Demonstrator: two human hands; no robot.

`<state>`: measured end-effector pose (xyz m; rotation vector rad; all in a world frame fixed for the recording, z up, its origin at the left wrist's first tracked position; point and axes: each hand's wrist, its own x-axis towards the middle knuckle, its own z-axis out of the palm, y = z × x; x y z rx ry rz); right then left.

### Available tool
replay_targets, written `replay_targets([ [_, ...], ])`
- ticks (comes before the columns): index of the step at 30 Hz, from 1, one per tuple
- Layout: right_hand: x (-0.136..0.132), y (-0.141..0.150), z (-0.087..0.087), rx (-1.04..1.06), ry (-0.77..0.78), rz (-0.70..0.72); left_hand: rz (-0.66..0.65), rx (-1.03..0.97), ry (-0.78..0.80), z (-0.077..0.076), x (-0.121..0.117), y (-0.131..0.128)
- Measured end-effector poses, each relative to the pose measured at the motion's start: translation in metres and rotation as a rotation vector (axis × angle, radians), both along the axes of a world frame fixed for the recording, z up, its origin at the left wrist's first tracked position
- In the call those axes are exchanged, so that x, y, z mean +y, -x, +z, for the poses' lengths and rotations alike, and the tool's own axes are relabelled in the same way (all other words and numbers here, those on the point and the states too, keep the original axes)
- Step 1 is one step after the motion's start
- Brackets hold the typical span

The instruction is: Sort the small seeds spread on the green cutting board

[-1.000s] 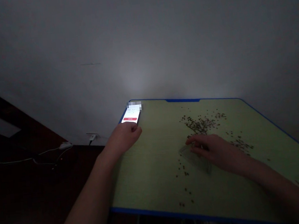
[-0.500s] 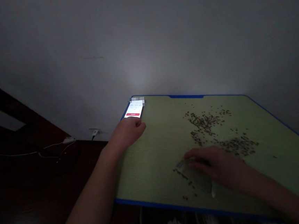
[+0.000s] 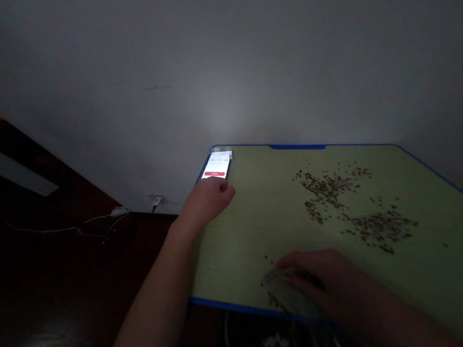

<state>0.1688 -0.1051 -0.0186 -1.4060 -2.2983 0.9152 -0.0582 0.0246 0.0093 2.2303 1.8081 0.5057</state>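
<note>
My left hand [image 3: 216, 196] is a closed fist resting at the near end of a lit phone [image 3: 215, 165], by the table's left edge. Nothing shows in that fist. Low on the green tabletop [image 3: 241, 237], my right hand [image 3: 325, 273] pinches a pale, thin sheet [image 3: 292, 292]; whether it is cloth or plastic I cannot tell. Small dark bits [image 3: 275, 301] lie along the sheet's left side, close to the blue front edge. Two larger scatters of the same seed-like bits, a far one [image 3: 328, 186] and a nearer one [image 3: 382, 226], spread beyond my right hand.
A grey wall [image 3: 306, 53] stands right behind the table. Blue trim [image 3: 298, 146] runs round the tabletop. Below the front edge is a dark round container [image 3: 266, 338], its contents unclear. A plug and socket [image 3: 156, 200] and white cables [image 3: 117, 211] are at the left.
My right hand has drawn the pale sheet towards the front edge, with small bits moving along beside it. The view has shifted slightly; my left fist stays by the phone.
</note>
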Motion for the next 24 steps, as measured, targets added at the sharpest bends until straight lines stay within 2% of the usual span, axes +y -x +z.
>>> replay_targets([
  [3, 0.012, -0.011, 0.007, -0.008, -0.020, 0.034, -0.003, -0.002, -0.007, -0.001, 0.001, 0.001],
  [7, 0.047, -0.026, 0.011, -0.071, -0.130, -0.027, -0.011, 0.009, -0.024, -0.002, 0.001, 0.001],
  [9, 0.064, -0.024, 0.010, -0.098, -0.178, 0.000, -0.012, 0.008, -0.029, -0.002, 0.001, 0.002],
  [12, 0.077, -0.012, 0.009, -0.085, -0.169, 0.099, -0.015, 0.000, -0.014, -0.003, 0.001, 0.002],
  [19, 0.059, 0.009, 0.005, -0.023, -0.057, 0.340, -0.012, -0.010, -0.014, -0.003, 0.000, 0.003],
  [24, 0.041, 0.012, 0.004, 0.008, -0.003, 0.368, -0.018, -0.008, -0.032, -0.004, 0.000, 0.003],
])
